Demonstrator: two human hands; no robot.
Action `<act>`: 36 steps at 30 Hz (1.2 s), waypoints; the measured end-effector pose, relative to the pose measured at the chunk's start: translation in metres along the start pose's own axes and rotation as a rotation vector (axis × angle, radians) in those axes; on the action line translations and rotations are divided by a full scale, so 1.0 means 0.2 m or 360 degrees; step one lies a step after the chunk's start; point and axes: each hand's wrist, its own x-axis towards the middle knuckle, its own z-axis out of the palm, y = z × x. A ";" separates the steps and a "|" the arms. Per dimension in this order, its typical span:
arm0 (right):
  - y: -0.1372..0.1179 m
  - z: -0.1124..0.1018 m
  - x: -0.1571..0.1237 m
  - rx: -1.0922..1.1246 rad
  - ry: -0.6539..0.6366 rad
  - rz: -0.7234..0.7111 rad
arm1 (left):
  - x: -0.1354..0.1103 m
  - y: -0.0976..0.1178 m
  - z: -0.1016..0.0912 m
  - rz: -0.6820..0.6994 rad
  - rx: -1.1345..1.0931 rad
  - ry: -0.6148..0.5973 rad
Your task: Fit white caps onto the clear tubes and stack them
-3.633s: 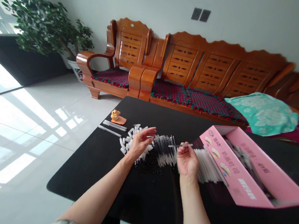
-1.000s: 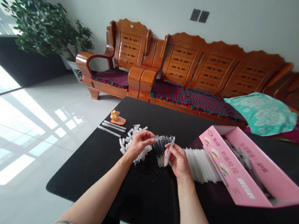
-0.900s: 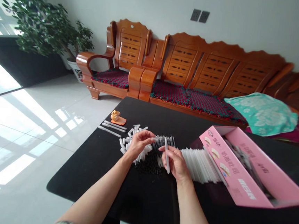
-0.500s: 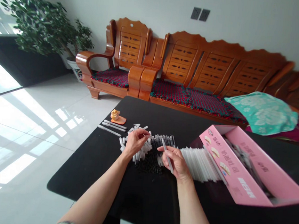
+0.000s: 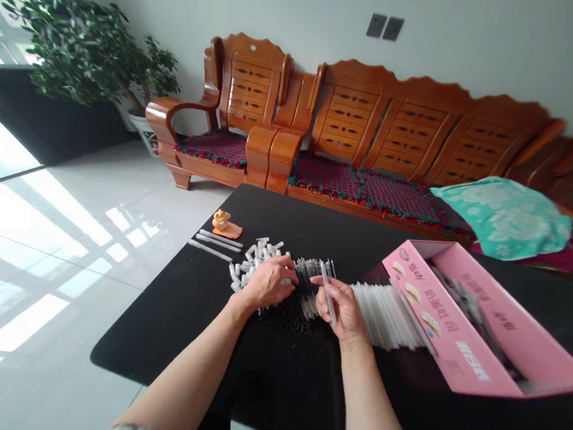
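Note:
My right hand [image 5: 342, 309] is closed round a thin white pen barrel [image 5: 328, 296], held upright above a fan of clear refills [image 5: 311, 274]. My left hand [image 5: 267, 281] reaches palm down into a heap of small white pen caps [image 5: 255, 259], fingers curled; what they grip is hidden. A patch of small black parts [image 5: 285, 319] lies just below both hands. A row of white pen barrels [image 5: 388, 311] spreads to the right of my right hand on the black table [image 5: 262, 373].
An open pink box [image 5: 462, 324] lies at the right. Three finished pens [image 5: 216, 244] and an orange figure [image 5: 225, 224] sit at the table's left. Behind stand a wooden sofa [image 5: 374, 135], a teal cloth [image 5: 504, 217] and a potted plant [image 5: 81, 43].
My right hand has brought the barrel from pointing sideways to upright and moved left. My left hand has dropped from chest height down onto the cap heap.

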 end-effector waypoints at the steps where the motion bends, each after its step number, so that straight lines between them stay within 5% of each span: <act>1: 0.00 0.00 0.00 0.0002 0.0000 0.0001 | 0.00 0.00 0.00 0.0008 0.0031 -0.0024; 10: 0.01 0.00 0.01 0.0046 0.0013 -0.0004 | 0.01 0.02 0.01 -0.0046 -0.0127 0.0035; 20: 0.02 -0.01 0.02 0.0032 0.0199 -0.0107 | 0.02 -0.01 0.05 -0.0610 -0.1812 0.0422; 36: 0.04 -0.03 0.05 0.0186 0.0454 -0.0344 | 0.03 0.03 0.06 -0.0462 -0.1961 0.0226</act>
